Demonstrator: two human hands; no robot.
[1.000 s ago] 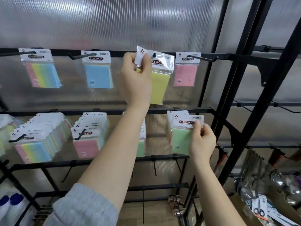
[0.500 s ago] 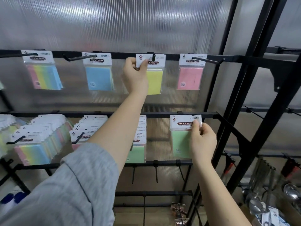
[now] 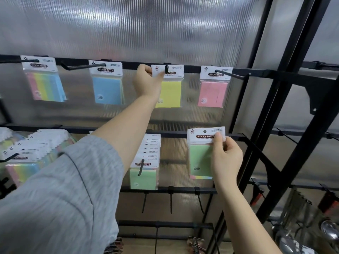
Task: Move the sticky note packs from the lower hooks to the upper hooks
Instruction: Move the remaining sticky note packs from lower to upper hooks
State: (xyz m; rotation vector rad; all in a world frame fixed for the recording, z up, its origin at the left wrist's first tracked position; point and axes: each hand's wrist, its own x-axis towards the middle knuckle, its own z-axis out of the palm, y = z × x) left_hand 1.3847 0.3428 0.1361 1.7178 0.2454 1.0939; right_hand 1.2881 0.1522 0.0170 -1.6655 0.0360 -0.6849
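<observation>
Along the upper rail (image 3: 128,63) of a black wire rack, seen from the head camera, four sticky note packs hang flat against a ribbed translucent panel (image 3: 146,28), each with its white header card up and its long axis vertical: a rainbow pack (image 3: 45,81), a blue pack (image 3: 107,85), a yellow pack (image 3: 170,88) and a pink pack (image 3: 212,88). The left hand (image 3: 146,83) is raised to the yellow pack, thumb and fingers pinching the left edge of its header card, and the tip of the upper hook (image 3: 166,69) pokes through the card's hole toward the camera. Lower down and to the right, the right hand (image 3: 226,158) pinches the top right corner of a green pack (image 3: 200,158) between thumb and fingertips; this pack is upright too, header up, its face to the camera, held in front of the lower rail (image 3: 174,133) with its punched hole showing free of any hook. Just left of it a row of green packs (image 3: 146,162) hangs on a lower hook (image 3: 140,167), and at far left, partly hidden behind the grey sleeve (image 3: 60,198), thicker rows of rainbow packs (image 3: 27,158) crowd other lower hooks. Slanted black frame bars (image 3: 286,88) run down the right side, and blurred metal utensils (image 3: 326,230) lie at bottom right.
</observation>
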